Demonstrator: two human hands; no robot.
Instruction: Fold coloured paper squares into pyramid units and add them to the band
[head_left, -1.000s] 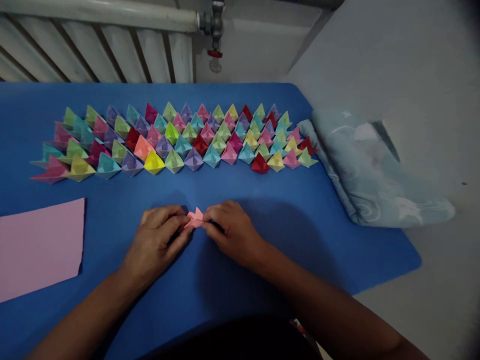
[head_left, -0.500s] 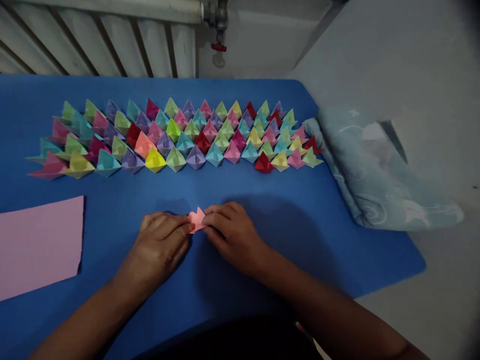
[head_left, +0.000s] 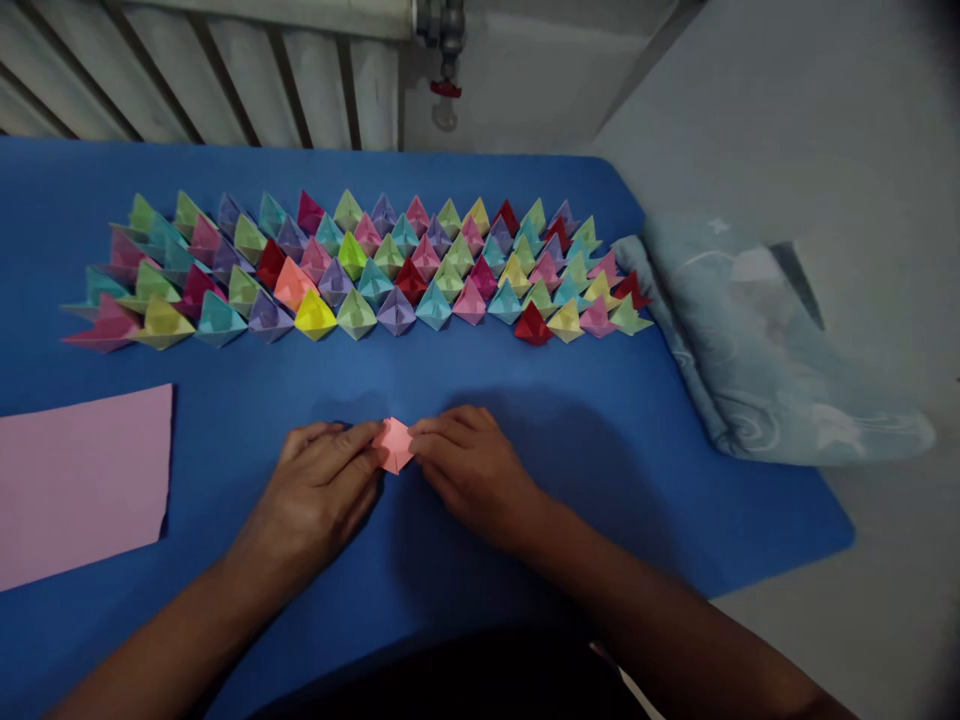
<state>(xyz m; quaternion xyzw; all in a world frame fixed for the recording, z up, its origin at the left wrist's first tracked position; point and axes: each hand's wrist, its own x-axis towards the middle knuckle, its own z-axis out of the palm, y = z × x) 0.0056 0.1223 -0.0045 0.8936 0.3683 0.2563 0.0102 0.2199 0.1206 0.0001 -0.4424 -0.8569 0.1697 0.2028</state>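
A small folded piece of salmon-pink paper (head_left: 395,446) is pinched between my two hands, just above or on the blue table. My left hand (head_left: 319,485) grips its left edge between thumb and fingers. On the other side, my right hand (head_left: 476,470) holds the right corner with closed fingertips. The paper shows a roughly six-sided outline with a crease near its lower edge; its side edges are hidden under my fingers. Beyond my hands stand several rows of small folded paper boats (head_left: 396,312) in many colours.
A sheet of pink paper (head_left: 82,490) lies at the left on the blue table (head_left: 300,580). At the right, a folded pale teal cloth (head_left: 772,350) rests over the table's edge. A radiator (head_left: 240,80) with a red-handled valve (head_left: 445,88) is behind the table.
The salmon paper had a jagged, pointed top half a second ago; now it appears opened out into a flatter six-sided shape. Both hands stay in nearly the same place. The view has shifted slightly.
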